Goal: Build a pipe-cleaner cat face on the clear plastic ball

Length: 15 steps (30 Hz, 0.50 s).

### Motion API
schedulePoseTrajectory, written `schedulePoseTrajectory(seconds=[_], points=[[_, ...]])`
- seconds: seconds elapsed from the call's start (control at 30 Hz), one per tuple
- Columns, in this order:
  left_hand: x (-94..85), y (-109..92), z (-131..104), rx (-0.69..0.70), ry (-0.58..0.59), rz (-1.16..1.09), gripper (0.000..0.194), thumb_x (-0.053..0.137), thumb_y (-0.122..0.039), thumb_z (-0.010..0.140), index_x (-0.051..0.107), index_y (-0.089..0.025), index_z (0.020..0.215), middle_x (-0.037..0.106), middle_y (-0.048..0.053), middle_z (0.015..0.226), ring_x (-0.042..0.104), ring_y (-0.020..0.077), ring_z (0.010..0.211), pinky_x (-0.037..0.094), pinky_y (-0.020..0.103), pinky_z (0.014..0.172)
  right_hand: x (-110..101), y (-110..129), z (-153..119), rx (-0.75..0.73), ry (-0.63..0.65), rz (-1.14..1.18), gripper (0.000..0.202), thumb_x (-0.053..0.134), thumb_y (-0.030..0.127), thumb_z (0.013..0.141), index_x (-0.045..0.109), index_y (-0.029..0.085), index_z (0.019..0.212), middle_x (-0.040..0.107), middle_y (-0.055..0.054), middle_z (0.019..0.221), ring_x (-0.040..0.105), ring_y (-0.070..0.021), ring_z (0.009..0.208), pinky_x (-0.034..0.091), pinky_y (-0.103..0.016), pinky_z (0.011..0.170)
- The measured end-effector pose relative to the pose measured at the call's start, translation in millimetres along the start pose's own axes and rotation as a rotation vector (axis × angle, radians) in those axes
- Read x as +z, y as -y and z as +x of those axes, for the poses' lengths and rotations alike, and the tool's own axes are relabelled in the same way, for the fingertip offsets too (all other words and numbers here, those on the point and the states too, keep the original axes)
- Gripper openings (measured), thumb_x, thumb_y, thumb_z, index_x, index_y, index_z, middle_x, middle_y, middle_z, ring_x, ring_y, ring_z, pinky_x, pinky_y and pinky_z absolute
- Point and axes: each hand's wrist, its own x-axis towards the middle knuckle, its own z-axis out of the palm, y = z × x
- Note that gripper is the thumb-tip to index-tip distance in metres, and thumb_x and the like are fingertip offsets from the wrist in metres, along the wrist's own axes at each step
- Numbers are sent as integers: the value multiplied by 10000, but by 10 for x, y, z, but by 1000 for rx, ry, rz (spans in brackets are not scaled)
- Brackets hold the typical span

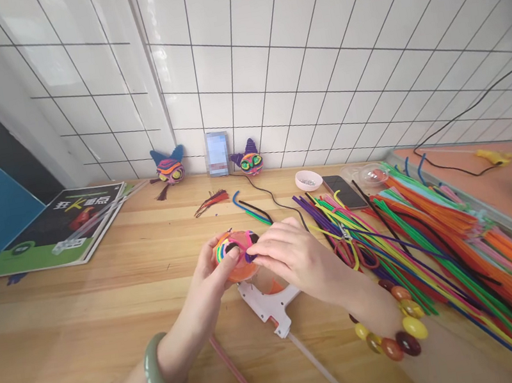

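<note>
My left hand (213,269) grips a small rounded orange craft piece (244,270) from its left side, the thumb lying on its front. Coloured strips in pink, green, yellow, black and purple cover part of the piece. On its right side, the fingers of my right hand (290,254) are pinched together against a purple bit near the middle. Just below, a white glue gun (268,303) lies on the wooden table (89,334), partly hidden by my right hand.
Bundles of coloured pipe cleaners (429,242) spread over the right side. Two finished masks (169,168) and a phone (217,153) lean at the wall. A pink bowl (309,180), a dark phone (344,192) and loose threads (212,202) lie behind; a magazine (62,225) is left.
</note>
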Motion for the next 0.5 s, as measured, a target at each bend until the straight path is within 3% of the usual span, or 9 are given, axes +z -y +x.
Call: schedulePoseTrajectory(seconds=[0.27, 0.5], points=[[-21, -1, 4, 35, 47, 47, 455, 614, -367, 783, 464, -247, 1196, 591, 89, 1180, 586, 251, 1006, 490, 390, 827, -41, 5, 13, -5, -2, 26, 137, 532, 148, 882, 633, 168, 972, 680, -41, 886, 586, -158, 845, 359, -324, 765], [-10, -10, 14, 81, 54, 80, 563, 716, -273, 691, 463, -227, 1192, 571, 80, 1218, 512, 255, 1130, 475, 313, 862, -56, 2, 11, 5, -2, 80, 146, 524, 170, 890, 625, 167, 995, 682, -45, 898, 589, -160, 862, 384, -335, 787]])
